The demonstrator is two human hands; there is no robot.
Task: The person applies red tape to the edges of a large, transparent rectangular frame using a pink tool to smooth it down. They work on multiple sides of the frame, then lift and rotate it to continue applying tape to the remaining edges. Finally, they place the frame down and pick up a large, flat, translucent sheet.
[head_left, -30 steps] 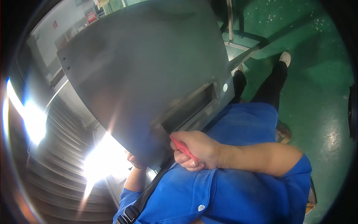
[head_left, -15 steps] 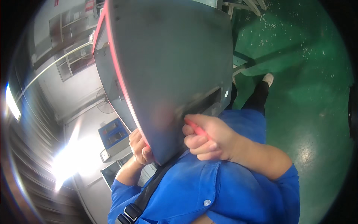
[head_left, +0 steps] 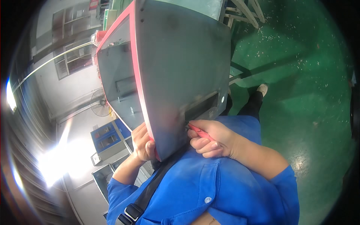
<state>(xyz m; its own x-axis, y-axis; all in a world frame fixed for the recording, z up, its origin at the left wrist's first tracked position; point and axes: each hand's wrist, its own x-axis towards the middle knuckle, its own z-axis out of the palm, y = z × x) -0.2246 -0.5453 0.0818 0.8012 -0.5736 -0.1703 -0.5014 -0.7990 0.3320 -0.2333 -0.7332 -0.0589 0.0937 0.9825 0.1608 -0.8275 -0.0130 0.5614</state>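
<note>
A large dark grey metal cabinet [head_left: 183, 56] with a red front frame [head_left: 138, 78] leans close in front of my body. My left hand [head_left: 142, 144] is closed around the near end of that red frame, thumb on the outside. In my right fist [head_left: 213, 140] are red-handled pliers [head_left: 201, 133], pointing at the panel just below a rectangular slot [head_left: 202, 107]. The pliers' tip is small and dark against the panel, so I cannot tell whether it grips anything there. A white round dot [head_left: 223, 99] marks the panel beside the slot.
Green floor [head_left: 300, 112] with scattered white flecks spreads to the right, where my shoe [head_left: 263, 89] shows. Pale metal stand legs [head_left: 243, 13] stand at the far right of the cabinet. On the left are a wall fan [head_left: 100, 103], a blue cabinet [head_left: 107, 135] and a bright light.
In view, the cabinet's red frame has shifted to the right, and more of the front face shows. Both hands keep their holds; the pliers sit slightly farther right and lower.
</note>
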